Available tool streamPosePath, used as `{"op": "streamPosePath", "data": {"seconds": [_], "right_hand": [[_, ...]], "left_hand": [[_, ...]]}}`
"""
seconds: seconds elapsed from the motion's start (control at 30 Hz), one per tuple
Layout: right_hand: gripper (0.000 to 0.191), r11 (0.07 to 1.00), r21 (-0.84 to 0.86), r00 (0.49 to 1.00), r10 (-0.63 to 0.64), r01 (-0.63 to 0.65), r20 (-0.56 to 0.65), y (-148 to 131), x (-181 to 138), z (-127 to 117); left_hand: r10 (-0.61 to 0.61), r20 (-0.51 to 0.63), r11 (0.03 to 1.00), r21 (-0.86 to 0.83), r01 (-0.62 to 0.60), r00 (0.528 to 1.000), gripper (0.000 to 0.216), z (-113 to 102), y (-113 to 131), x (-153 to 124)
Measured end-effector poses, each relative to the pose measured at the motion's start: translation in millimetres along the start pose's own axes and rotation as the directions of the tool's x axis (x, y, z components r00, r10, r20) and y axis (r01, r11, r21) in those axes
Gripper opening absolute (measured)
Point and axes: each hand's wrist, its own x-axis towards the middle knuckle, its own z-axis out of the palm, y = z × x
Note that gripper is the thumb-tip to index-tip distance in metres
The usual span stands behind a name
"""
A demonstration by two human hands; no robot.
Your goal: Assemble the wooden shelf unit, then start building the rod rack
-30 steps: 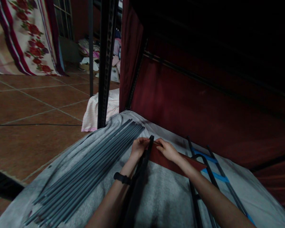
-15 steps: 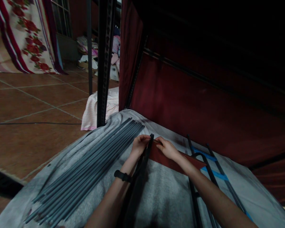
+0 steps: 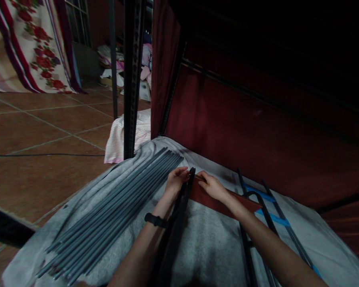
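Note:
My left hand (image 3: pixel 176 180), with a black wristband (image 3: pixel 156 220), is closed at the far end of a black metal bar (image 3: pixel 179 231). Its fingertips pinch close against the bar; whatever they hold is too small to make out. Across the bar, my right hand (image 3: pixel 212 186) has its fingers closed on the edge of a flat reddish-brown board (image 3: pixel 215 206). The board's near-left end meets the bar, and its other end reaches beneath my right forearm toward a black tubular frame (image 3: pixel 261 205).
Left of my hands, several grey rods (image 3: pixel 116 211) lie bundled on the grey blanket (image 3: pixel 208 239). Black bars joined with blue tape (image 3: pixel 275 217) lie at the right. A dark red curtain (image 3: pixel 227 119) hangs behind, and a black perforated post (image 3: pixel 133 87) stands at the back left.
The view has shifted very slightly. My left fingers have moved a little at the bar's end; my right hand keeps its hold on the board.

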Motion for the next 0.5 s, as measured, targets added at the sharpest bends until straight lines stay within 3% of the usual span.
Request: {"op": "streamPosePath", "data": {"seconds": [0.17, 0.27, 0.43, 0.5], "right_hand": [[0.026, 0.998, -0.068, 1.0, 0.007, -0.006, 0.01, -3.1, 0.4, 1.3], [0.029, 0.994, -0.103, 1.0, 0.019, -0.02, -0.006, -4.7, 0.2, 3.1], [0.058, 0.992, -0.108, 0.997, 0.063, -0.067, -0.043, -5.2, -0.7, 5.4], [0.067, 0.993, -0.116, 1.0, 0.016, -0.017, -0.01, -5.8, -0.8, 4.4]], "left_hand": [[0.009, 0.072, 0.992, 0.126, -0.018, 0.997, 0.015, -2.4, -3.6, 1.4], [-0.003, 0.116, 0.992, 0.122, -0.011, 0.993, 0.022, -12.5, -1.9, 4.4], [0.096, -0.167, 0.915, 0.404, -0.021, 0.981, 0.021, -45.3, -5.1, 19.1], [0.121, -0.193, 0.873, 0.487, -0.012, 0.974, 0.016, -56.4, -10.5, 25.2]]}}
